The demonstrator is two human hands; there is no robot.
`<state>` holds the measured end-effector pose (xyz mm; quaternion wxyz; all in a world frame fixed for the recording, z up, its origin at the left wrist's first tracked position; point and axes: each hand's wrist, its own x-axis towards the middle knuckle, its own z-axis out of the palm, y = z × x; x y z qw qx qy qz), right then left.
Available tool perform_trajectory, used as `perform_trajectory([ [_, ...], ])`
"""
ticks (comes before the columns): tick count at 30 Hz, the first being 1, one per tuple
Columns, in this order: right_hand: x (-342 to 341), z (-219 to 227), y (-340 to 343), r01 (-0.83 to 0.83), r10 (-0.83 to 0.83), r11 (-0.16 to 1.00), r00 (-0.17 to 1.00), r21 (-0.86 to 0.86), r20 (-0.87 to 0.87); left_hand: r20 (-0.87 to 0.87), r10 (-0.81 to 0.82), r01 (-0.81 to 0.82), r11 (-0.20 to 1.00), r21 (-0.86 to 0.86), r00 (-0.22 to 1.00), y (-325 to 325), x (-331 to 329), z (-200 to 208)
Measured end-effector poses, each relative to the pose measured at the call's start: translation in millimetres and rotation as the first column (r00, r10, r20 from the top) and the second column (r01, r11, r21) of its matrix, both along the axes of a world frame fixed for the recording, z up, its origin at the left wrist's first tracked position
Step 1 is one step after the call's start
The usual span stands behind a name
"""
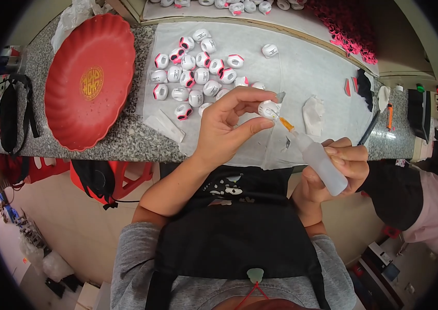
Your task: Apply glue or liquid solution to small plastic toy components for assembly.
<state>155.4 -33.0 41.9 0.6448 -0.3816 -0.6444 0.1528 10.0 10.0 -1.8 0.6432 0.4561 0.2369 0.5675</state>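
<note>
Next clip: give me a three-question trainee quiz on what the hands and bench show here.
1. True or false: the left hand holds a white bead between its fingertips.
2. What does the right hand hold? A) scissors B) a squeeze bottle C) a brush
3. Fill in: the red tray lies to the ___ of the bead pile.

Key: 1 true; 2 B; 3 left.
</note>
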Motion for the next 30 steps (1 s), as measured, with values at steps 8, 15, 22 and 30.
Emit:
perform_trajectory([
  [8,-2,2,-1,-0.028,0.028,0.999,0.999,-0.020,0.016,-0.136,0.095,-0.082,0.992,0.097,0.986,-2,1,0],
  [15,3,4,-3,-0.012,0.012,0.999,1.000,-0.034,0.009,-0.165,0.123,-0.104,0.987,0.120,0.979,-2,2,0],
  [22,12,6,5,-0.010,0.017,0.994,0.998,-0.113,0.058,-0.108,0.104,-0.090,0.987,0.130,0.989,0,1,0],
  [30,74,0,71,-0.120,0.055,0.847,0.989,-0.518,-0.139,0.044,0.105,-0.104,0.994,-0.034,0.993,-1,-4,2],
])
